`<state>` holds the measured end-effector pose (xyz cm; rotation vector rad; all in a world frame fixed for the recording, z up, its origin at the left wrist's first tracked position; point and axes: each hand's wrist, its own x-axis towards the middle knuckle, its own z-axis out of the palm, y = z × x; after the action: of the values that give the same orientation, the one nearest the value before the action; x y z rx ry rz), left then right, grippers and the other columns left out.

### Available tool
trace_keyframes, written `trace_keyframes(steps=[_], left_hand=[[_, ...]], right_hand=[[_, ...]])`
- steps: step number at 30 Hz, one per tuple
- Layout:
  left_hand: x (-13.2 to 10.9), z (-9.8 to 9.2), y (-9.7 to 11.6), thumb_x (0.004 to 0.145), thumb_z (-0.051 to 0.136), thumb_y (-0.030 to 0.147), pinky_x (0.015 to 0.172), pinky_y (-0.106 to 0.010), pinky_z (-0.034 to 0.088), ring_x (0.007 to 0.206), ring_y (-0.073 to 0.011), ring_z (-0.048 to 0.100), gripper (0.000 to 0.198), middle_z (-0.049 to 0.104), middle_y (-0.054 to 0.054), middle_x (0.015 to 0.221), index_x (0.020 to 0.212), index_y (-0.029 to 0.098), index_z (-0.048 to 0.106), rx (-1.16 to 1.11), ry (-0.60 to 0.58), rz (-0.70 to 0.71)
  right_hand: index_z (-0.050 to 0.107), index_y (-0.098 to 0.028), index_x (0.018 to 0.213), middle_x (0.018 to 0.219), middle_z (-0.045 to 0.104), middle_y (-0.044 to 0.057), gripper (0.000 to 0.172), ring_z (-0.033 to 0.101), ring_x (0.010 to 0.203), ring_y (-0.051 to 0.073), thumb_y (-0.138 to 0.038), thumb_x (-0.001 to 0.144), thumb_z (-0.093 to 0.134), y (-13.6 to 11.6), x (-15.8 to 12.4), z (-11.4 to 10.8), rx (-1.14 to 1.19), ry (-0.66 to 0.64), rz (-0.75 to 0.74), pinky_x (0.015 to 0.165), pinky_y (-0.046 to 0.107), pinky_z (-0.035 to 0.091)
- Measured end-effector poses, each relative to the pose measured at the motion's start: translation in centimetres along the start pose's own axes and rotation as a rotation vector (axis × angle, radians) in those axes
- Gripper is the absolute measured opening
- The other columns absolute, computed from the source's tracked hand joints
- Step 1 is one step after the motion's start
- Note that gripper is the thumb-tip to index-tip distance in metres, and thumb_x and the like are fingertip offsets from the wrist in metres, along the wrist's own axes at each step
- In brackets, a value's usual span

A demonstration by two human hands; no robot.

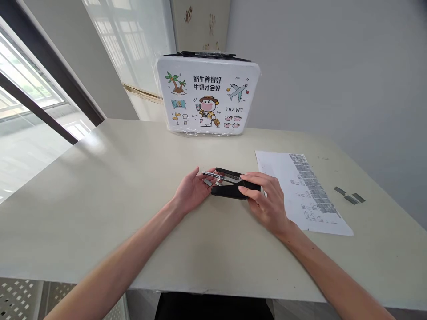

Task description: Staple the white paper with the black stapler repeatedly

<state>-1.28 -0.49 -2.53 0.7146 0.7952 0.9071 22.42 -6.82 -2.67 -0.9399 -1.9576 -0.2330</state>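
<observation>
My right hand (267, 195) grips a black stapler (230, 192) by its hinge end. The stapler is spread apart, with its metal staple channel (213, 175) exposed and pointing left. Palm up under the stapler's front end lies my left hand (193, 191), fingers stretched out and partly hidden behind the stapler. A small grey piece, like a short strip of staples (207, 182), rests at the fingers of this hand.
A printed paper sheet (280, 164) with a grey-shaded band lies right of my hands. Several grey staple strips (351, 199) lie farther right on the pale table (133, 151). A white cartoon-printed case (208, 95) in clear wrap stands at the back, near the wall.
</observation>
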Motion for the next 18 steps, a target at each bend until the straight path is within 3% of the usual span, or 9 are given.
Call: trace_keyframes(steps=[4, 6, 9, 12, 18], left_hand=[[-0.1, 0.5, 0.2, 0.097, 0.054, 0.042, 0.092, -0.043, 0.059, 0.097, -0.0271, 0.072, 0.029, 0.073, -0.012, 0.096, 0.098, 0.018, 0.071, 0.05, 0.175, 0.118], [-0.5, 0.8, 0.3, 0.095, 0.056, 0.036, 0.078, -0.035, 0.057, 0.08, -0.0206, 0.066, 0.023, 0.066, -0.006, 0.084, 0.105, 0.02, 0.07, 0.195, 0.254, 0.23], [-1.4, 1.1, 0.5, 0.094, 0.055, 0.031, 0.067, -0.029, 0.046, 0.068, -0.0162, 0.052, 0.032, 0.052, 0.001, 0.075, 0.122, 0.023, 0.068, 0.51, 0.293, 0.358], [-2.1, 1.4, 0.3, 0.095, 0.051, 0.033, 0.064, -0.028, 0.04, 0.066, -0.016, 0.043, 0.039, 0.044, 0.002, 0.074, 0.128, 0.023, 0.069, 0.742, 0.258, 0.439], [-2.5, 2.2, -1.1, 0.091, 0.051, 0.021, 0.07, -0.027, 0.038, 0.07, -0.0154, 0.038, 0.048, 0.039, 0.002, 0.079, 0.137, 0.02, 0.068, 1.007, 0.016, 0.615]], right_hand=[[0.064, -0.033, 0.115, 0.124, 0.072, 0.007, 0.038, 0.067, 0.123, 0.028, -0.003, 0.093, 0.056, 0.1, 0.2, 0.1, 0.1, 0.087, 0.114, 0.096, 0.054, 0.058], [0.064, -0.031, 0.114, 0.122, 0.072, 0.008, 0.032, 0.068, 0.12, 0.028, -0.007, 0.095, 0.057, 0.0, 0.3, 0.1, 0.116, 0.123, 0.204, 0.095, 0.055, 0.06], [0.064, -0.029, 0.113, 0.121, 0.073, 0.009, 0.024, 0.069, 0.117, 0.027, -0.012, 0.097, 0.06, -0.2, 0.4, 0.1, 0.109, 0.139, 0.305, 0.096, 0.054, 0.06], [0.065, -0.027, 0.112, 0.122, 0.073, 0.01, 0.02, 0.07, 0.117, 0.027, -0.014, 0.097, 0.062, -0.2, 0.4, 0.2, 0.117, 0.139, 0.347, 0.098, 0.054, 0.059], [0.065, -0.027, 0.112, 0.122, 0.075, 0.009, 0.015, 0.071, 0.116, 0.027, -0.022, 0.098, 0.066, 0.0, 0.3, 0.3, 0.15, 0.112, 0.404, 0.093, 0.05, 0.061]])
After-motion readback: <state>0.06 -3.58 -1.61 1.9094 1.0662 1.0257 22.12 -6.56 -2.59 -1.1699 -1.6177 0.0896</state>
